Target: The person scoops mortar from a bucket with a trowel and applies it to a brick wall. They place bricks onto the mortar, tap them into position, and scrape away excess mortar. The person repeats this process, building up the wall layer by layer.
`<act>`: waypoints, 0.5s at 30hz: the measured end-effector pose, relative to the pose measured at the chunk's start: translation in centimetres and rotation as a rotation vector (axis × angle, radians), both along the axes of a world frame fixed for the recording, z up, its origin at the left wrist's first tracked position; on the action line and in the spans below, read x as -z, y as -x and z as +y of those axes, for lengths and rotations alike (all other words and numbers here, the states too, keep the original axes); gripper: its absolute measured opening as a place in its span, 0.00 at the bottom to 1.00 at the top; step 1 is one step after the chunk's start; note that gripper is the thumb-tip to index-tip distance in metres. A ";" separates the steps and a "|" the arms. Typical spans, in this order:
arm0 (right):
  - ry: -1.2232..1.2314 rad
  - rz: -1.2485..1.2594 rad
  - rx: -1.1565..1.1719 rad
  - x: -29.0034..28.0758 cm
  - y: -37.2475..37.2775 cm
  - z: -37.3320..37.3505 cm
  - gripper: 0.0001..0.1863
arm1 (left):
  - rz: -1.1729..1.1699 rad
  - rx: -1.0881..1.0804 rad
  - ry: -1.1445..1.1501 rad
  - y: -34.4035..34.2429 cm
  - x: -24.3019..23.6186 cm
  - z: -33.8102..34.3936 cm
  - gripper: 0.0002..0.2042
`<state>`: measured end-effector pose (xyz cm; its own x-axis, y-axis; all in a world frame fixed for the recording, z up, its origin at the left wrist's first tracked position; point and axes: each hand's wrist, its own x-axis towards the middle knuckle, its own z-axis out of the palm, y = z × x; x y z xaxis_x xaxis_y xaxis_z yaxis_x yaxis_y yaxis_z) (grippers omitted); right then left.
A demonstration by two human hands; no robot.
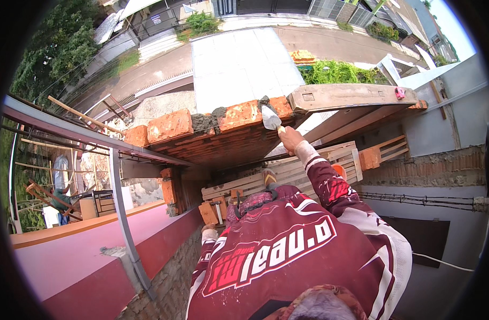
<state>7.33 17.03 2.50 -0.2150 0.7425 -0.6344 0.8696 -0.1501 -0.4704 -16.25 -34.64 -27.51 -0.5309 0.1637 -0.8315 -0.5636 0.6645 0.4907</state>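
My right hand [292,140] is closed around the handle of a pointed trowel [270,118]. The trowel's blade lies against the top of a brick wall, over the joint between an orange brick [241,115] and another brick [280,105]. Grey mortar [264,101] sits in that joint at the blade's tip. Farther left, more wet mortar [203,124] fills a gap beside a larger brick [170,126]. Low down, my left hand [208,230] is close to a loose brick [207,213]; its fingers are mostly hidden, and contact cannot be made out.
A plank platform [319,156] runs below the wall, with several loose bricks and my shoe [269,176] on it. A concrete beam [356,97] continues the wall to the right. Metal framing [122,208] stands at left. Beyond the wall lie a pale roof [239,64] and a street.
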 end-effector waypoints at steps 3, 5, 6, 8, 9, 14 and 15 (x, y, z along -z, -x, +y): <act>-0.077 0.030 0.046 -0.4 -1.9 -0.8 0.22 | -0.038 -0.032 0.077 -0.8 -1.1 0.2 0.07; -0.106 0.247 0.156 0.0 -2.4 -0.2 0.19 | 0.002 0.041 0.118 -2.2 -2.4 0.3 0.07; -0.056 0.344 0.206 0.4 -2.3 0.6 0.19 | -0.081 -0.071 0.076 -2.6 -2.8 0.6 0.08; 0.042 0.481 0.305 1.1 -1.3 3.0 0.18 | 0.023 0.193 0.037 -2.7 -3.6 1.1 0.09; 0.096 0.537 0.344 1.3 -1.0 4.2 0.18 | 0.098 0.334 0.089 -2.4 -3.9 1.3 0.09; 0.162 0.253 0.118 1.1 -0.1 6.2 0.21 | -0.007 -0.028 -0.111 -2.1 -4.1 1.4 0.10; 0.136 0.185 0.071 1.0 0.1 5.8 0.22 | 0.035 -0.009 -0.126 -2.1 -4.0 1.3 0.11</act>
